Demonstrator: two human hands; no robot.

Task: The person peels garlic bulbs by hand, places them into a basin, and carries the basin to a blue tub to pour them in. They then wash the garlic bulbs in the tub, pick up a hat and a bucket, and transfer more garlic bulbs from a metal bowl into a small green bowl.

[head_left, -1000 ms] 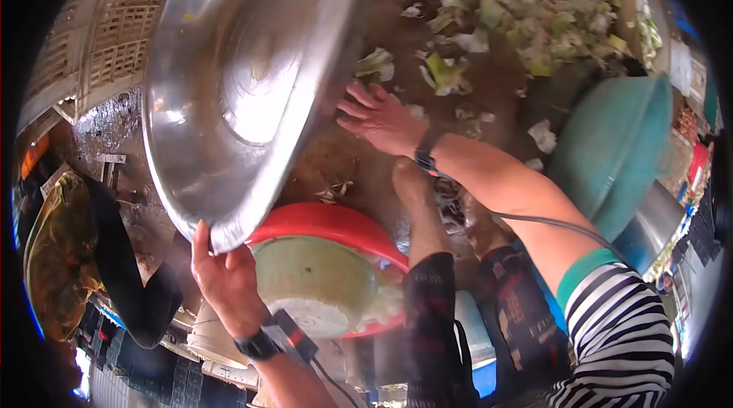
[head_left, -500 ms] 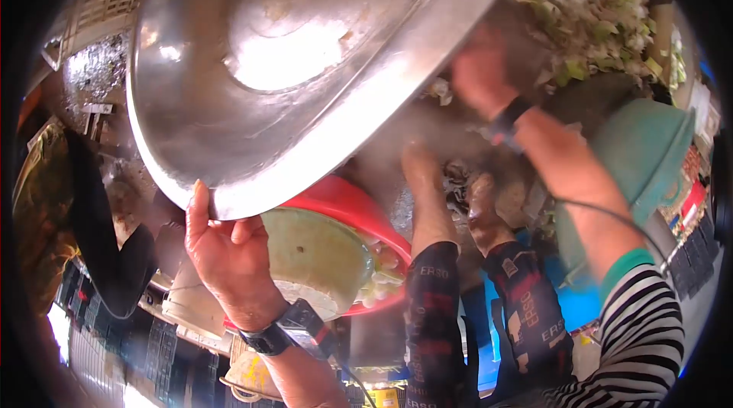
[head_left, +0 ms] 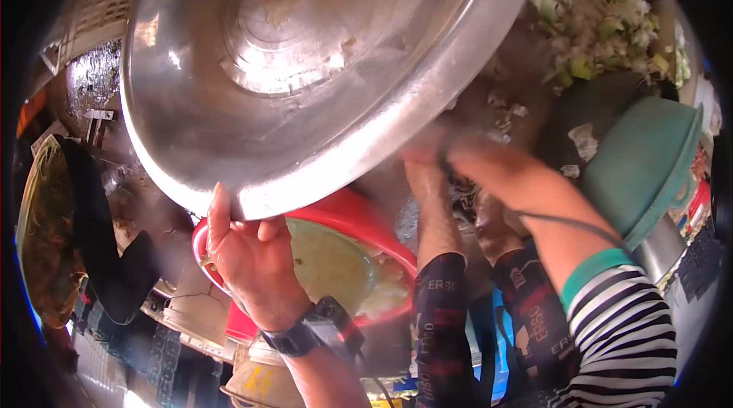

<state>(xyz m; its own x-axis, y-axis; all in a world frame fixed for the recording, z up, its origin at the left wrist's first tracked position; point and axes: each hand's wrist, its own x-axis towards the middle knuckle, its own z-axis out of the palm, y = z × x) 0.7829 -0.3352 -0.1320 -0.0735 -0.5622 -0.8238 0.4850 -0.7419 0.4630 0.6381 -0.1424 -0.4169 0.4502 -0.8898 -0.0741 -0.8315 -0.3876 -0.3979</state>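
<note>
A large, wide-rimmed metal basin (head_left: 321,167) is tipped up on its edge across the upper middle, its shiny inside facing me. My left hand (head_left: 256,267) grips its lower rim, thumb on the inner side and fingers curled behind. Below and right of the rim, my right hand (head_left: 429,145) is smeared by motion in front of my lower leg. Its fingers cannot be made out, nor whether it touches the basin. Under the basin stands a red tub (head_left: 374,219) around a pale green bowl (head_left: 317,255), with pale pieces beside the bowl.
A heap of chopped leafy vegetables (head_left: 603,15) lies at upper right. Near it a teal tub (head_left: 649,160) is tilted, and white scraps (head_left: 584,141) lie on dark ground. My legs (head_left: 443,324) fill the lower middle. A slatted crate (head_left: 111,0) stands at upper left.
My right hand has moved down and left, from beside the vegetable heap to my lower leg. The metal basin has turned slightly, with my left hand still on its rim.
</note>
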